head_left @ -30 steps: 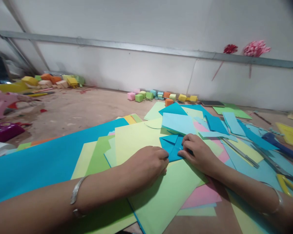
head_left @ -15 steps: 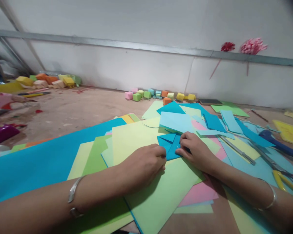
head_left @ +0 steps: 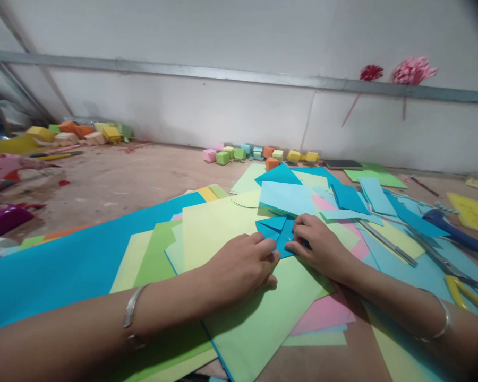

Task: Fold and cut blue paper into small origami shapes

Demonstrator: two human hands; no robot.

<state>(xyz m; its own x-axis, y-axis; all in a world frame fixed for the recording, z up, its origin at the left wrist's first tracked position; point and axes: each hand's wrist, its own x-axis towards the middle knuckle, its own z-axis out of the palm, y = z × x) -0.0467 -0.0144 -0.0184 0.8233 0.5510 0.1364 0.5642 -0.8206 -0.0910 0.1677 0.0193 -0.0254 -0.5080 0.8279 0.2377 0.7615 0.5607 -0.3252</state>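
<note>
A small sheet of folded blue paper [head_left: 271, 227] with triangular flaps lies on the pale green and yellow sheets in front of me. My left hand [head_left: 249, 265] is curled at its near left edge, fingertips against the paper. At the right edge, my right hand [head_left: 316, 241] pinches the same piece between thumb and bent fingers. Part of the blue paper is hidden under both hands. Just behind it rests a light blue sheet [head_left: 284, 196]. A pale green sheet [head_left: 271, 313] extends beneath my left hand toward me.
Scissors with yellow handles [head_left: 458, 292] and a grey metal strip [head_left: 388, 244] lie on the right. A large blue sheet [head_left: 63, 270] spreads leftward. Small paper cubes [head_left: 223, 157] line the wall. A pink glue gun [head_left: 0, 172] and a purple object [head_left: 8, 217] sit far left.
My left hand has slid slightly right along the near edge of the folded blue paper. My right hand stays in place on it.
</note>
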